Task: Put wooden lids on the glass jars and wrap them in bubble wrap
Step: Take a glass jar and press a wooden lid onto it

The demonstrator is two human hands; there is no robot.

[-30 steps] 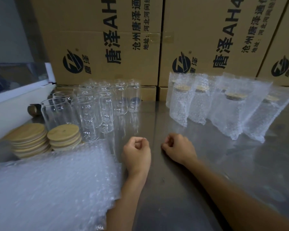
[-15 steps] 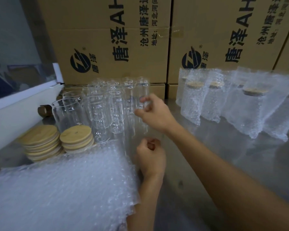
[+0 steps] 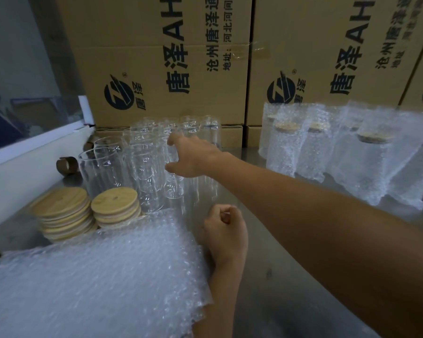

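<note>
Several clear glass jars (image 3: 144, 172) stand bare in a cluster at the back left of the steel table (image 3: 274, 240). My right hand (image 3: 193, 157) reaches across into the cluster, fingers spread around one jar, apparently just touching it. My left hand (image 3: 226, 230) rests on the table in a fist, holding nothing, at the edge of a stack of bubble wrap sheets (image 3: 95, 284). Two stacks of round wooden lids (image 3: 116, 203) lie in front of the jars. Several lidded jars wrapped in bubble wrap (image 3: 286, 147) stand at the back right.
Large printed cardboard boxes (image 3: 166, 59) form a wall right behind the jars. A white ledge (image 3: 22, 172) borders the table on the left, with a brown tape roll (image 3: 67, 165) beside it.
My right hand has gone from a fist on the table forward and left into the jar cluster, opening its fingers. My left hand stayed clenched by the bubble wrap.
</note>
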